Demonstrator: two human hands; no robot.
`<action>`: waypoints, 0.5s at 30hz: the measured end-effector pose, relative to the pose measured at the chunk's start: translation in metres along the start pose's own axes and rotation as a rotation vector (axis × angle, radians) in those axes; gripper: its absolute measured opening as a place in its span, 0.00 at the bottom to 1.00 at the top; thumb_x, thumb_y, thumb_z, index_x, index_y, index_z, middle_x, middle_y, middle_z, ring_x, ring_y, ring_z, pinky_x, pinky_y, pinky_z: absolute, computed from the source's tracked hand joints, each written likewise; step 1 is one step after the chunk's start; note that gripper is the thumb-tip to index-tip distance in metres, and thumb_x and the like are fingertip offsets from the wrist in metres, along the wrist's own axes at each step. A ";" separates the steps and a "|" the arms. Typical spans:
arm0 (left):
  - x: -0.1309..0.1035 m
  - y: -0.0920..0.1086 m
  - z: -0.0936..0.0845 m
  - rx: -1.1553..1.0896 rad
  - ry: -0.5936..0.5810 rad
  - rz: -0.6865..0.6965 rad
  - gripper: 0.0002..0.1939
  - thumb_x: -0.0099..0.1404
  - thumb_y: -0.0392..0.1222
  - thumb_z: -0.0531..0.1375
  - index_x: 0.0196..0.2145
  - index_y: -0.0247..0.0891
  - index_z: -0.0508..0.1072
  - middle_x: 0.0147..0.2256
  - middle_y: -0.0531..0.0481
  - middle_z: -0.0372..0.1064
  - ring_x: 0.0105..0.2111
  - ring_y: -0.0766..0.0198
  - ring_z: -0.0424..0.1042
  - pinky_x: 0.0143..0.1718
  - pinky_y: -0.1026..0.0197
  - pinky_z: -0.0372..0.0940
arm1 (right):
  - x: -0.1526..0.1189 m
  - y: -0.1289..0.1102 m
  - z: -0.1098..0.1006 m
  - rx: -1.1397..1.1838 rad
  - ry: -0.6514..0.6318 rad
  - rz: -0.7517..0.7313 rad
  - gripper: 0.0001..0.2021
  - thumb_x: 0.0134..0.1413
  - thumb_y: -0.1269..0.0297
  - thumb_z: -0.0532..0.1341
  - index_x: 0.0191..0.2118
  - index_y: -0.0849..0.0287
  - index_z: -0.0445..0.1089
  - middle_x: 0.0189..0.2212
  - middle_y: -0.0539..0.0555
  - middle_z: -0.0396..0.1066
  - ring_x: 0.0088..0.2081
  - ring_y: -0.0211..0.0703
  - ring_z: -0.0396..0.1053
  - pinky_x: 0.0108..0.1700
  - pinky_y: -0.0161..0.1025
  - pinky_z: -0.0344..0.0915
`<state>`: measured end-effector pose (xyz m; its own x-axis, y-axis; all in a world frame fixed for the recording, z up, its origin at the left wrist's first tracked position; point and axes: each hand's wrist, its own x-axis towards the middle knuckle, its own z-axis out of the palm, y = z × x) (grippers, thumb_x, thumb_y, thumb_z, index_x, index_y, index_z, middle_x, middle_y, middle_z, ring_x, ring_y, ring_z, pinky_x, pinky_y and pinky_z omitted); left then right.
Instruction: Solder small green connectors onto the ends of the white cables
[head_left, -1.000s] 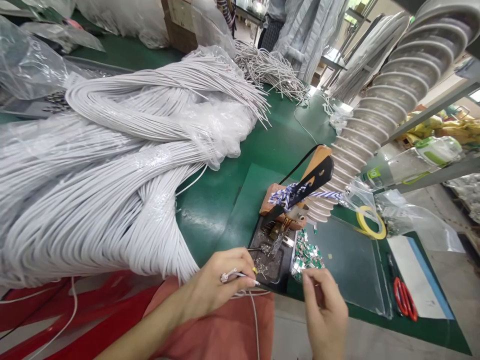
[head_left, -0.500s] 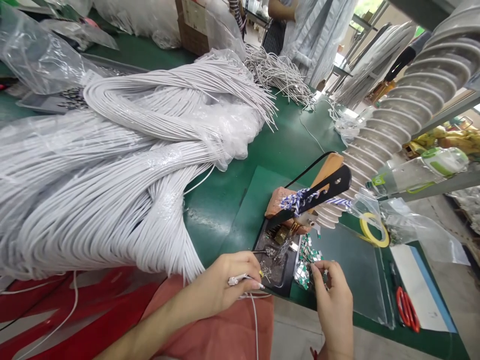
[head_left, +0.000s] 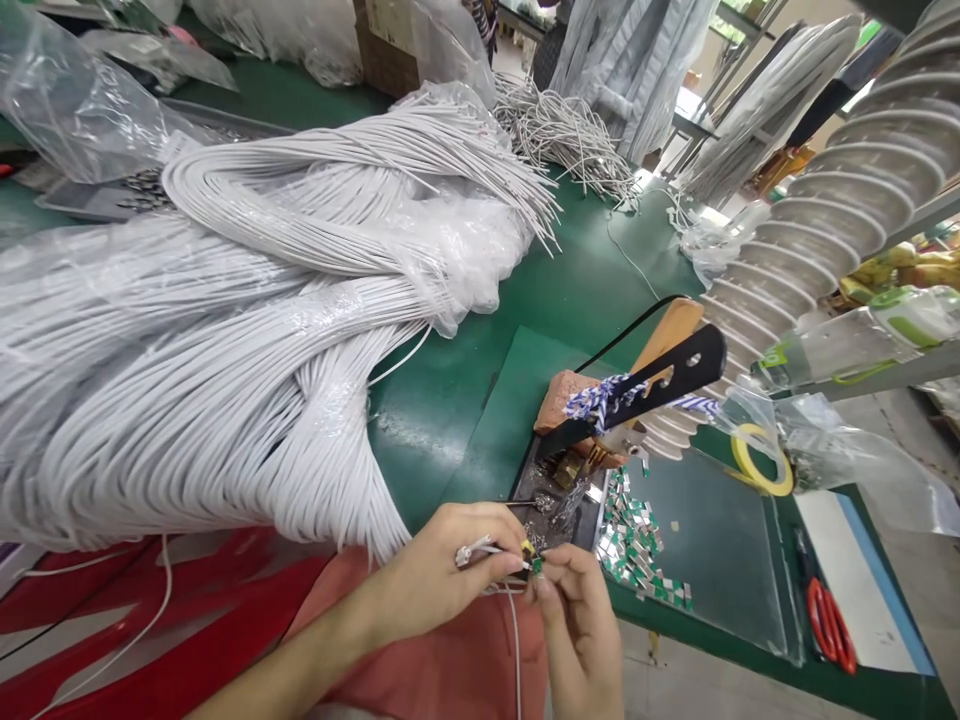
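Observation:
My left hand (head_left: pixel 469 560) is closed on a white cable (head_left: pixel 480 549), whose end reaches past the fingertips. Facing it, my right hand (head_left: pixel 577 620) pinches a small green circuit board (head_left: pixel 536 566) against or very near that cable end; whether they touch I cannot tell. A bit of yellow shows at the left fingertips. Just behind the hands is a dark tray (head_left: pixel 570 540) with metal scraps. To its right lies a spread of small green-and-silver circuit boards (head_left: pixel 637 530). A soldering fixture with a black metal bar (head_left: pixel 637 390) is tied to a brick (head_left: pixel 559 400) above the tray.
Large bundles of white cable (head_left: pixel 225 400) cover the left of the green table (head_left: pixel 442 420). A ribbed extraction hose (head_left: pixel 817 220) hangs at the right. Red-handled scissors (head_left: pixel 830 625), yellow tape (head_left: pixel 761 460) and a bottle (head_left: pixel 862 335) are at the right side.
My right hand has moved left from the pile of circuit boards to my left hand, now with a small board in its fingers. The left hand has hardly moved.

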<state>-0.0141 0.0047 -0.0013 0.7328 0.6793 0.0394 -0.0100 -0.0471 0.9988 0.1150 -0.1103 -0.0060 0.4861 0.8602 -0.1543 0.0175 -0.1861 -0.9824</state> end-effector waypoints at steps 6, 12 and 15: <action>0.001 -0.002 -0.001 -0.015 0.011 -0.016 0.08 0.65 0.33 0.59 0.29 0.33 0.76 0.35 0.47 0.72 0.33 0.64 0.72 0.36 0.66 0.63 | 0.002 0.008 0.004 -0.033 0.028 -0.035 0.05 0.60 0.61 0.60 0.39 0.55 0.69 0.28 0.48 0.71 0.29 0.36 0.68 0.33 0.28 0.65; 0.002 -0.003 0.001 -0.005 0.027 0.023 0.08 0.65 0.33 0.59 0.28 0.33 0.75 0.34 0.48 0.70 0.34 0.64 0.70 0.37 0.66 0.62 | 0.003 0.008 0.002 -0.162 0.085 -0.082 0.05 0.56 0.62 0.63 0.31 0.56 0.69 0.23 0.46 0.64 0.24 0.35 0.62 0.28 0.29 0.61; 0.001 -0.004 0.002 0.011 0.032 0.031 0.08 0.66 0.33 0.58 0.29 0.33 0.75 0.34 0.48 0.70 0.34 0.64 0.70 0.37 0.66 0.62 | 0.005 0.006 0.003 -0.224 0.107 -0.123 0.06 0.55 0.63 0.64 0.29 0.56 0.69 0.23 0.46 0.63 0.22 0.33 0.59 0.25 0.29 0.58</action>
<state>-0.0119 0.0047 -0.0050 0.7100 0.7006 0.0709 -0.0242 -0.0764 0.9968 0.1154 -0.1058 -0.0129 0.5580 0.8298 -0.0112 0.2694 -0.1939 -0.9433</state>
